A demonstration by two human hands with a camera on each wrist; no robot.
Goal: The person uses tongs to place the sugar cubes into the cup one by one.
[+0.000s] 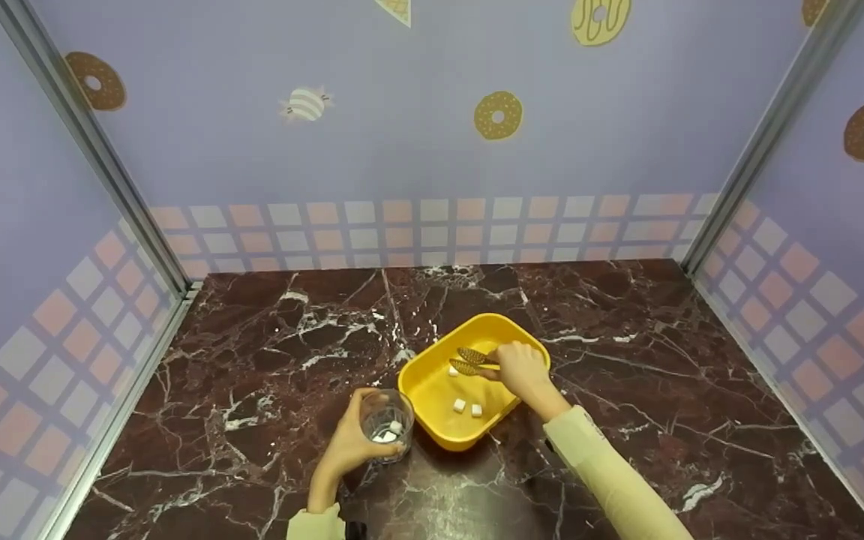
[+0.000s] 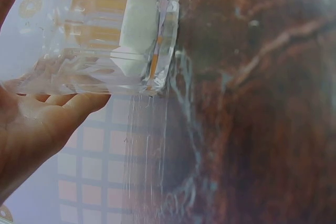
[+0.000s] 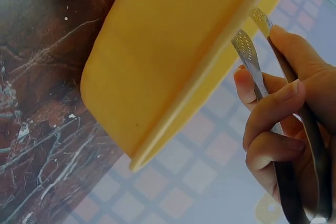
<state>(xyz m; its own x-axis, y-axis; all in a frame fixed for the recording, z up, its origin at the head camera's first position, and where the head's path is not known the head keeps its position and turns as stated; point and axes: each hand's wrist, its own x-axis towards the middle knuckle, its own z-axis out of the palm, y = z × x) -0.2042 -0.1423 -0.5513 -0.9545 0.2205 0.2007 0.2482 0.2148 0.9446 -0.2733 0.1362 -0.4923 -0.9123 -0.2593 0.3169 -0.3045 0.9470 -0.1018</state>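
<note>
I have the left hand (image 1: 349, 439) gripping the clear glass (image 1: 399, 411), best held steady just left of the yellow basin (image 1: 432, 401). Inside, I'd centre one white cube (image 1: 460, 406) between the parted metal tongs (image 1: 475, 356) the right hand (image 1: 523, 371) grips, then squeeze. Only the head view shows the basin's cubes; the right-wrist view gets its outer wall (image 3: 149, 51).

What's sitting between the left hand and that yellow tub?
The clear glass, with white pieces inside, is between the left hand and yellow tub, as the head view shows.
</note>
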